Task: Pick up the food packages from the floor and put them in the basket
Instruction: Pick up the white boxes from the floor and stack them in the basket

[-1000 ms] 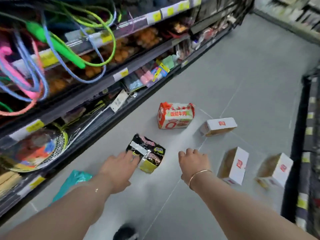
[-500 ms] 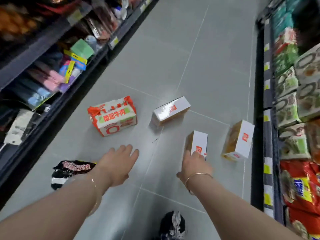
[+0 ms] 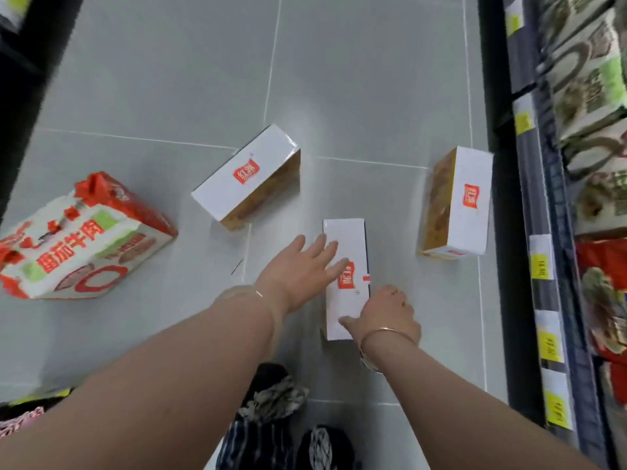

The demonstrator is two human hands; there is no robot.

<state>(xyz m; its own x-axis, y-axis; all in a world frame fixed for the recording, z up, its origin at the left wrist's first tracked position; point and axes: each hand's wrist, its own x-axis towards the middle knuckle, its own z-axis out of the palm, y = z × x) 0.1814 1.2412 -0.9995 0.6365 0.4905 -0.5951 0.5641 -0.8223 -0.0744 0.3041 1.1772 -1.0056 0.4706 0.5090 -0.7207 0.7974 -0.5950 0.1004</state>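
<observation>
Three white boxes with red logos lie on the grey tiled floor. The middle box (image 3: 349, 239) is under both hands. My right hand (image 3: 386, 313) curls over its near right end, thumb laid across the top. My left hand (image 3: 298, 269) reaches in from the left with straight fingers resting on the box top. A second box (image 3: 247, 174) lies up and to the left, a third box (image 3: 464, 201) to the right. A red and white noodle multipack (image 3: 81, 242) sits at the far left. No basket is in view.
A dark shelf unit (image 3: 529, 198) stocked with noodle packs and yellow price tags runs along the right edge. A dark shelf base (image 3: 30, 79) borders the left. My dark patterned clothing (image 3: 271, 418) fills the bottom centre. A black packet (image 3: 23, 412) peeks in at bottom left.
The view has swung right and down, closer to the floor. My left hand moved from the black packet across to the middle white box. My right hand closed over that box's near end.
</observation>
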